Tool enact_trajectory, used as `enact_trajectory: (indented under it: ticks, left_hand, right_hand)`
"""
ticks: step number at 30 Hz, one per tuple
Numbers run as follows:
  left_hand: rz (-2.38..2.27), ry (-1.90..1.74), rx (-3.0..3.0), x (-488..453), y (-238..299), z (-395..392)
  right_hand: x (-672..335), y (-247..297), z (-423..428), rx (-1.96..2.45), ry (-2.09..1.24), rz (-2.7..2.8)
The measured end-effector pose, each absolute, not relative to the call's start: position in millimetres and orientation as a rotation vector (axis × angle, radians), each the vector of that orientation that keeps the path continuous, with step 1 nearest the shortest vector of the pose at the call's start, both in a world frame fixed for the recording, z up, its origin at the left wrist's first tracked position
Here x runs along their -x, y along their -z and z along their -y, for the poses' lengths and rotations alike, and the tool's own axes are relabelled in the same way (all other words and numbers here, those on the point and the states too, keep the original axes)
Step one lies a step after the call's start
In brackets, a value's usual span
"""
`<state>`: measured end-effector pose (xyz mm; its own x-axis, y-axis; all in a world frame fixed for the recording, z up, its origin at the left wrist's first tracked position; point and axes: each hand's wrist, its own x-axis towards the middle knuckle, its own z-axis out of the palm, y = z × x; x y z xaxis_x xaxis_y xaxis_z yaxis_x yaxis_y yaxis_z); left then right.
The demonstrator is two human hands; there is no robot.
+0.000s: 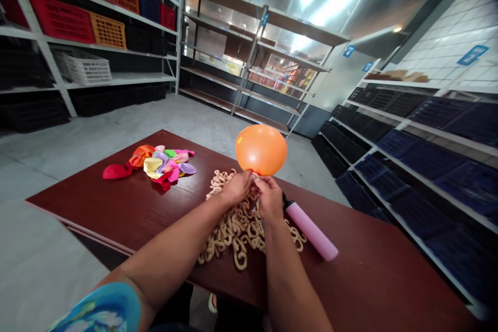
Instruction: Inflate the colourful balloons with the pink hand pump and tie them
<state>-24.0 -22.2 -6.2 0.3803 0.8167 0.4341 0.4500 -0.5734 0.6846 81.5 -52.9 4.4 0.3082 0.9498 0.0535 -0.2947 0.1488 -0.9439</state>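
Observation:
An inflated orange balloon stands upright above the table, its neck down between my hands. My left hand pinches at the neck from the left. From the right, my right hand has its fingers closed at the same spot, and the fingertips of both hands nearly meet. The knot or opening is mostly hidden by the fingers. Under and around my hands lies a heap of tan curled pieces. A pink balloon pump with a black end lies just right of my right hand.
Several uninflated balloons in mixed colours lie on the left of the dark red table. Shelves with red, orange and white crates stand at the left. Bare-looking metal racks are behind, and dark blue crates fill the right shelves.

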Motion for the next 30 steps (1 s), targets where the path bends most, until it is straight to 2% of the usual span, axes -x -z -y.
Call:
enact_trajectory:
  ticks: [6, 10, 13, 20, 30]
  left_hand:
    - [-0.953, -1.043, -2.129, 27.5, 3.5, 20.3]
    - [-0.969, -1.029, -2.154, 29.5, 2.4, 19.9]
    - [-1.061, -1.056, -2.188, 28.8, 2.6, 20.0]
    - [-1.215, -1.076, -2.146, 27.5, 3.2, 16.8]
    - [-1.211, -1.074, -2.207, 27.3, 7.8, 16.1]
  right_hand:
    - [-86.4, -5.9, 51.6, 0.894, -1.375, 0.632]
    - [-89.0, -5.0, 51.5, 0.885, -1.433, 0.624]
    - [-86.9, -4.1, 52.8, 0.924, -1.342, 0.726]
    - [-80.6, 0.9, 54.6, 1.106, -0.834, 1.153]
    - [-81.7, -0.4, 54.5, 1.089, -0.866, 1.111]
